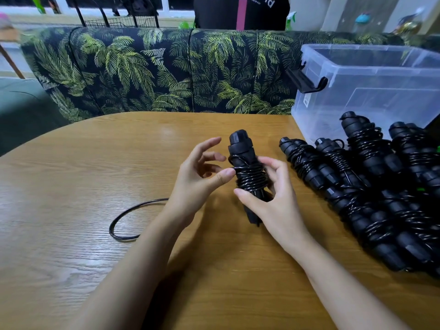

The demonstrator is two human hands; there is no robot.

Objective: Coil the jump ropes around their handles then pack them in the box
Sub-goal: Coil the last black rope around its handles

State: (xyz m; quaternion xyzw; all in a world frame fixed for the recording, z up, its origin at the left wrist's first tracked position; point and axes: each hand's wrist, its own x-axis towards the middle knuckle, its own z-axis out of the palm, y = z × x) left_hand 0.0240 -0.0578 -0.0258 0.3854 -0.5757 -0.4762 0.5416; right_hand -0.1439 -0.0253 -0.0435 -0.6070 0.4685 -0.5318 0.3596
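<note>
A black jump rope (246,167) stands almost upright above the middle of the wooden table (71,186), its cord wound several times around the paired handles. My right hand (271,201) grips the handles from the right and below. My left hand (202,172) pinches the cord against the coil with thumb and a finger, the other fingers spread. A loose loop of the same cord (123,220) lies on the table to the left, running under my left forearm. A clear plastic box (371,91) with a black latch stands at the back right.
A pile of several coiled black jump ropes (371,186) covers the table's right side, in front of the box. A palm-leaf patterned sofa back (154,72) runs behind the table. A person in dark clothes (241,13) stands beyond it.
</note>
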